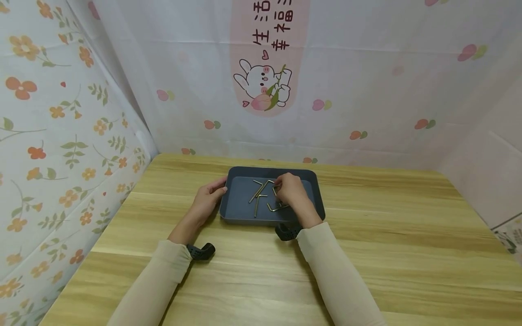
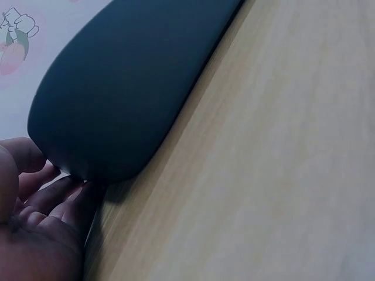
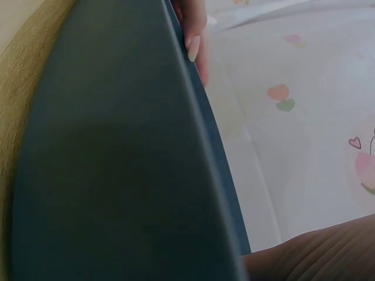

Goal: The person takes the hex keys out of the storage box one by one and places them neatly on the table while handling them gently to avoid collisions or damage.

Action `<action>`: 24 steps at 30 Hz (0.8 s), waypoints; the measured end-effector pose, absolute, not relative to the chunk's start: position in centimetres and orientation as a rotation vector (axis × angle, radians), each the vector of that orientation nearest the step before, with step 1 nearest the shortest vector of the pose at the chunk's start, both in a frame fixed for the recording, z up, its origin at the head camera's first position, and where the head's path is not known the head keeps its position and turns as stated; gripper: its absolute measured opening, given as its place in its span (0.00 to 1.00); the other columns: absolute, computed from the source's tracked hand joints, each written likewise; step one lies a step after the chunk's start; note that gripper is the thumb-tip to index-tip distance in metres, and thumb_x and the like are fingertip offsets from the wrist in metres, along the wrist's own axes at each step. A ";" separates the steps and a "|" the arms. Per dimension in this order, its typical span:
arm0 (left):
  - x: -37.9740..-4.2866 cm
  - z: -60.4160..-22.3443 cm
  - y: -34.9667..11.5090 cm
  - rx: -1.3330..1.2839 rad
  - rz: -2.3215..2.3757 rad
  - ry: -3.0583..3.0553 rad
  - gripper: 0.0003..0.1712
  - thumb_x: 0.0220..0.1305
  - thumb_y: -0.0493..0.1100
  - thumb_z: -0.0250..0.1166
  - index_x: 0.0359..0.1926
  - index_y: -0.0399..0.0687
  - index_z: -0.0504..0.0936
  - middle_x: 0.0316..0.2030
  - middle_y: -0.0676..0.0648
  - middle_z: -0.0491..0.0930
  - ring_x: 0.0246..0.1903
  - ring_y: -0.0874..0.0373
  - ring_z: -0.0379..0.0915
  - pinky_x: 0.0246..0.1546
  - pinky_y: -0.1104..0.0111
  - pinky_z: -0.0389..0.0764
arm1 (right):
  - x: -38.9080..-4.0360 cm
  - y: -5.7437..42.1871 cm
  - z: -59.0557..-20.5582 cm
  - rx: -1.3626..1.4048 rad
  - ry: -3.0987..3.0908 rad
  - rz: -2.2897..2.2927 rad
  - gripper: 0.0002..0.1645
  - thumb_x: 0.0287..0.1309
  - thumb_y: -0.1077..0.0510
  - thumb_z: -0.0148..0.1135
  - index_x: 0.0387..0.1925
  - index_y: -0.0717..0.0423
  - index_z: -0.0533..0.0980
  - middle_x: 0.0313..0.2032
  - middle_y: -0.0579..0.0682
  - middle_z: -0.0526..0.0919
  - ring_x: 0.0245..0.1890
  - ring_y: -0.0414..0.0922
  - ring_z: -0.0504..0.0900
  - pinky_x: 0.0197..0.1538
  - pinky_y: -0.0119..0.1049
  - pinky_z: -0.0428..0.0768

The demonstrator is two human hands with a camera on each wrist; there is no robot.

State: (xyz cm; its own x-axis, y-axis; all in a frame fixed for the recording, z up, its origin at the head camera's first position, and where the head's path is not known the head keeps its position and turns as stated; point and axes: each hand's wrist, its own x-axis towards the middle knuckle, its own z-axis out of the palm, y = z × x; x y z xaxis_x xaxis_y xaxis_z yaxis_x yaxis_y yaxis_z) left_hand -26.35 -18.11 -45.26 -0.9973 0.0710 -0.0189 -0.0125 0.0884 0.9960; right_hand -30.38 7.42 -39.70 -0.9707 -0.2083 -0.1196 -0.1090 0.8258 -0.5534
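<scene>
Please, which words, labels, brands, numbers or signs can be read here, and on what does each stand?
"生活": back cloth, sideways.
"幸福": same cloth, sideways; what follows is cut off.
Tray, L-shaped rods: none readable.
Right-edge panel: marks too small.

Right fingers (image 1: 282,183) partly hide hex keys (image 1: 278,209); wrist views crop tray (image 2: 135,88).

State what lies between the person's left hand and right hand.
In the head view, from left hand to right hand: the left wall of the tray, its bare floor, then several hex keys.
</scene>
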 end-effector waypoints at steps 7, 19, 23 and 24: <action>-26.3 -45.3 -18.2 0.065 2.086 2.280 0.29 0.78 0.38 0.51 0.76 0.40 0.62 0.77 0.41 0.60 0.79 0.50 0.51 0.78 0.57 0.59 | -30.1 7.4 -39.6 -0.223 2.863 -0.761 0.17 0.59 0.66 0.64 0.49 0.57 0.86 0.48 0.57 0.88 0.41 0.54 0.86 0.38 0.43 0.84; -26.4 -45.3 -18.1 0.073 2.060 2.302 0.29 0.78 0.39 0.51 0.76 0.40 0.62 0.77 0.41 0.60 0.79 0.50 0.51 0.78 0.56 0.59 | -30.1 7.3 -39.7 -0.280 2.891 -0.686 0.19 0.57 0.65 0.68 0.52 0.56 0.86 0.49 0.56 0.88 0.43 0.53 0.86 0.41 0.42 0.84; -26.3 -45.3 -18.1 0.075 2.055 2.297 0.29 0.78 0.39 0.51 0.76 0.41 0.63 0.77 0.42 0.59 0.79 0.50 0.50 0.78 0.55 0.58 | -30.1 7.3 -39.9 -0.304 2.883 -0.701 0.19 0.57 0.65 0.69 0.52 0.56 0.86 0.46 0.55 0.89 0.39 0.51 0.86 0.38 0.41 0.83; -26.2 -45.3 -18.1 0.073 2.056 2.295 0.29 0.78 0.40 0.51 0.76 0.41 0.63 0.77 0.42 0.59 0.79 0.50 0.50 0.78 0.55 0.58 | -30.0 7.3 -39.9 -0.312 2.880 -0.710 0.19 0.57 0.64 0.69 0.51 0.55 0.86 0.45 0.55 0.89 0.38 0.51 0.86 0.37 0.40 0.83</action>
State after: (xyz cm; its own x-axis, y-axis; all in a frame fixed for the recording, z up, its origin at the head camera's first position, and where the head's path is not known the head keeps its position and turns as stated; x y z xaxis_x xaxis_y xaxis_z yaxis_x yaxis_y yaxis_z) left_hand -26.24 -18.14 -45.26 -0.9971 0.0750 -0.0131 -0.0049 0.1096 0.9940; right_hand -30.04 7.31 -39.86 -0.9655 -0.2387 -0.1037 -0.1632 0.8657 -0.4732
